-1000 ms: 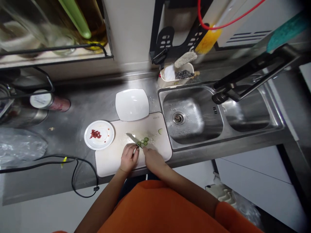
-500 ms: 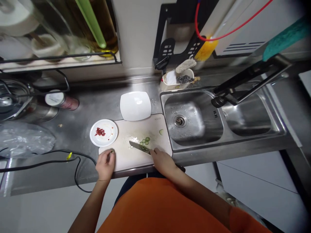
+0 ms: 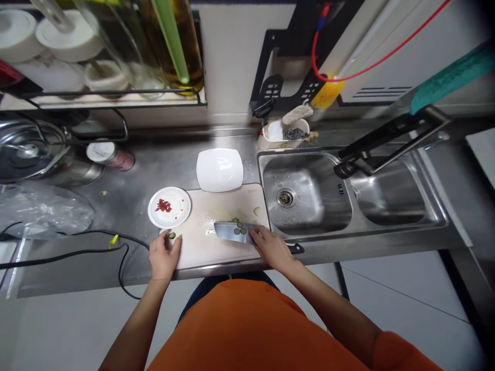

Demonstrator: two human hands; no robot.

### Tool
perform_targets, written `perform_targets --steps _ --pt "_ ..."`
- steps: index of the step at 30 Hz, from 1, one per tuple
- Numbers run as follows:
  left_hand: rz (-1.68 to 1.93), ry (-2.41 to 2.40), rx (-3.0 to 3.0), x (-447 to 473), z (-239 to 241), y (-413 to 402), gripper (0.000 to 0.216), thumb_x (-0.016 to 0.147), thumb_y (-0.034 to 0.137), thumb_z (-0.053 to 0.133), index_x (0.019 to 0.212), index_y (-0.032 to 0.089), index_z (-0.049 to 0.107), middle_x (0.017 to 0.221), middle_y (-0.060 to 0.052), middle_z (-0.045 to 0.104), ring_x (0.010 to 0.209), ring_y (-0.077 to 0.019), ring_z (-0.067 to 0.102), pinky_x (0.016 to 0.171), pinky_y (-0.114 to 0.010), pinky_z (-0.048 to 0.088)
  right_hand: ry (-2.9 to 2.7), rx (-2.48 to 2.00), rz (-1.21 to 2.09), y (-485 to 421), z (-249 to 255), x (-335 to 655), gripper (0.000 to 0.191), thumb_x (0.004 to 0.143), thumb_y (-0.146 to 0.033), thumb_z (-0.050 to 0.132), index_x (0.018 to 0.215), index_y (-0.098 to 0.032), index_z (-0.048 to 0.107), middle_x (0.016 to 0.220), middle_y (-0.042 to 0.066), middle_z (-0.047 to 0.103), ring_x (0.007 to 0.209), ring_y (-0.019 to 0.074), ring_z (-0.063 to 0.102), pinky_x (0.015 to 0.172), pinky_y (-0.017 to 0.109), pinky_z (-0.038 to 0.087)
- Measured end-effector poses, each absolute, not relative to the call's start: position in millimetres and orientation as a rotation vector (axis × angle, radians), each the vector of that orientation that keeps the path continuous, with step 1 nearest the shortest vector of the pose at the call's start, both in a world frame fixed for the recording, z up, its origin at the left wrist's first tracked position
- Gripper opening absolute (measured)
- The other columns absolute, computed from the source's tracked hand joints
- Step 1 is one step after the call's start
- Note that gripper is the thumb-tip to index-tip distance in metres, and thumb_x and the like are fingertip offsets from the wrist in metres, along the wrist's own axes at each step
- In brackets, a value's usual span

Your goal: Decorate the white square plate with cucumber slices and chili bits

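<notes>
My right hand (image 3: 273, 249) is closed on a kitchen knife (image 3: 228, 234), its black handle end sticking out beyond my palm. The blade lies turned nearly flat over the white cutting board (image 3: 204, 252), and several thin cucumber slices (image 3: 240, 231) show on and just behind it. At the board's left end my left hand (image 3: 164, 255) has thumb and fingers apart around a small cucumber end piece (image 3: 172, 235) resting on the board. Another pale cucumber piece (image 3: 257, 211) lies near the board's right edge.
A round plate with chopped red bits (image 3: 169, 193) overlaps the board's upper left corner. A white square dish (image 3: 219, 170) sits behind the board. To the right is a double sink (image 3: 309, 226) with a black faucet (image 3: 348, 166). Cables (image 3: 96, 251) and a plastic bag (image 3: 46, 208) lie left.
My left hand has opened and let go of the cucumber end piece. The knife has moved right and its blade has turned, showing its broad face with slices on it. The view has shifted slightly.
</notes>
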State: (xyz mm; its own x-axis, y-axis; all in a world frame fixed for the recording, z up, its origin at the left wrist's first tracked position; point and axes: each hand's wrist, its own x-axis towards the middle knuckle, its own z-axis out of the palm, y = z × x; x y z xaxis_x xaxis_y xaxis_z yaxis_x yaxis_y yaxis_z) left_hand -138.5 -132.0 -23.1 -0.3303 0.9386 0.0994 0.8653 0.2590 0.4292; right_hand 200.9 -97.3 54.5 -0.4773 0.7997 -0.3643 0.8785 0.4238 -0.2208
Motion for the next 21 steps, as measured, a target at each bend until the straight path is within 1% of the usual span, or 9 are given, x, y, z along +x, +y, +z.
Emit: perform_targets --steps 4,8,10,11,12,14,17,21 --pt "0.608 2.337 1.685 -137 -18 -132 0.042 0.078 0.041 0.056 0.11 0.014 0.053 0.096 -0.01 0.06 0.095 -0.0246 0.053 0.088 -0.039 0.041 2.544 1.437 -0.526 -97 51 207 0.034 0.089 -0.018 0.041 0.123 -0.018 0.045 0.107 0.01 0.054 0.082 0.0182 0.052 0.067 0.027 0.036" --pt "0.652 2.319 1.748 -120 -2 -127 0.041 0.079 0.043 0.056 0.106 0.013 0.053 0.097 -0.012 0.058 0.098 -0.0269 0.051 0.09 -0.042 0.039 2.603 1.393 -0.463 -97 46 208 0.032 0.09 -0.016 0.041 0.121 -0.018 0.046 0.105 0.009 0.055 0.082 0.018 0.052 0.068 0.027 0.035" --pt "0.696 2.172 1.809 -98 9 -119 0.036 0.08 0.042 0.056 0.105 0.015 0.053 0.096 -0.011 0.057 0.096 -0.0256 0.052 0.087 -0.041 0.041 2.623 1.365 -0.449 -97 43 208 0.03 0.09 -0.016 0.041 0.119 -0.018 0.047 0.103 0.009 0.055 0.081 0.0174 0.051 0.068 0.027 0.035" --pt "0.701 2.042 1.857 -84 13 -114 0.035 0.08 0.041 0.057 0.105 0.017 0.053 0.099 -0.01 0.057 0.097 -0.0249 0.051 0.087 -0.04 0.041 2.633 1.35 -0.441 -96 42 208 0.028 0.09 -0.016 0.042 0.117 -0.018 0.048 0.102 0.008 0.055 0.081 0.0171 0.051 0.068 0.027 0.035" --pt "0.678 1.905 1.909 -68 17 -108 0.036 0.079 0.041 0.059 0.106 0.018 0.052 0.103 -0.01 0.057 0.1 -0.0248 0.051 0.088 -0.04 0.04 2.642 1.335 -0.433 -96 41 207 0.026 0.091 -0.016 0.042 0.115 -0.018 0.049 0.101 0.008 0.055 0.081 0.017 0.051 0.068 0.027 0.035" --pt "0.57 1.717 1.991 -37 21 -94 0.047 0.072 0.045 0.066 0.109 0.02 0.051 0.111 -0.01 0.054 0.106 -0.0266 0.047 0.09 -0.041 0.039 2.66 1.304 -0.416 -94 40 207 0.023 0.091 -0.017 0.043 0.112 -0.018 0.05 0.1 0.008 0.055 0.081 0.0171 0.05 0.068 0.027 0.035" --pt "0.407 1.604 2.048 -4 19 -74 0.062 0.065 0.048 0.071 0.117 0.021 0.049 0.119 -0.012 0.047 0.111 -0.0298 0.043 0.091 -0.045 0.036 2.689 1.235 -0.423 -89 38 207 0.022 0.09 -0.016 0.044 0.111 -0.018 0.051 0.099 0.007 0.055 0.082 0.0171 0.05 0.069 0.027 0.035" --pt "0.285 1.531 2.074 7 7 -57 0.07 0.064 0.051 0.071 0.121 0.021 0.046 0.121 -0.012 0.043 0.111 -0.0308 0.04 0.092 -0.047 0.034 2.695 1.178 -0.436 -85 38 209 0.022 0.09 -0.014 0.043 0.11 -0.017 0.052 0.098 0.007 0.054 0.081 0.0168 0.05 0.069 0.028 0.036"
